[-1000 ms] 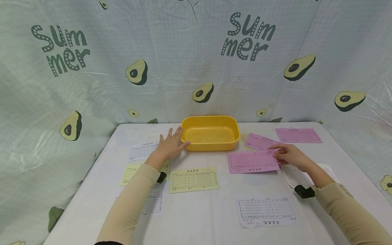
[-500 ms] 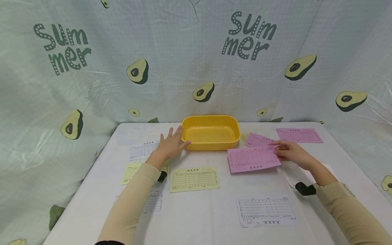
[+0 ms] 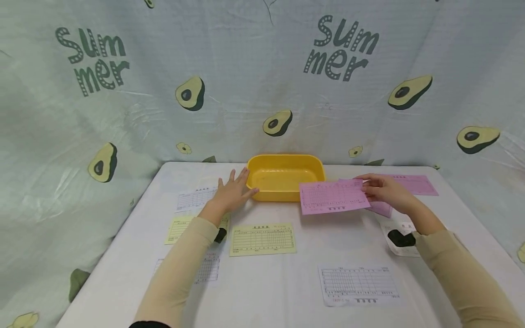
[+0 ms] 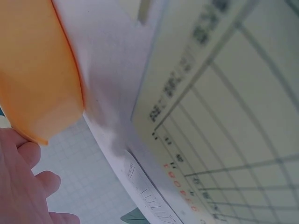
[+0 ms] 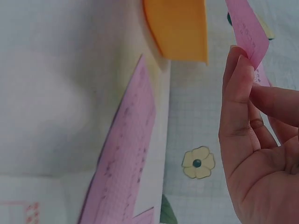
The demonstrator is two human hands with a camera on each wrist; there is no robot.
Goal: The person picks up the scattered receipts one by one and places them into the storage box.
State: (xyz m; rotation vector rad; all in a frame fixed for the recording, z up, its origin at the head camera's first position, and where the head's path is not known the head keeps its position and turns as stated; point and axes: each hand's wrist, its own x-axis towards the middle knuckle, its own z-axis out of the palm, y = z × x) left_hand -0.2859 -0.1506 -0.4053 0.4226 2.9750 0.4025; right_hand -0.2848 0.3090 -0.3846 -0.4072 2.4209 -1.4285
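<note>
In the head view, a pink form slip (image 3: 333, 197) hangs above the table, pinched at its right end by my right hand (image 3: 387, 195). The slip's left end overlaps the front right corner of a yellow tray (image 3: 272, 196). My left hand (image 3: 229, 195), fingers spread, touches the tray's left side. The left wrist view shows its fingertips at the rim of the tray (image 4: 39, 79). Thumb and fingers hold the raised slip (image 5: 250, 30) in the right wrist view. Under the right hand lies another pink slip (image 3: 382, 208), partly hidden.
A further pink slip (image 3: 418, 185) lies at the back right. Yellow slips (image 3: 262, 239) (image 3: 177, 228) and white slips (image 3: 358, 284) (image 3: 194, 200) are spread over the white table (image 3: 283, 291). A printed curtain (image 3: 229, 82) hangs behind it.
My right hand has lifted the pink slip off the table and carried it up and slightly left toward the tray. My left hand has stayed at the tray's left side.
</note>
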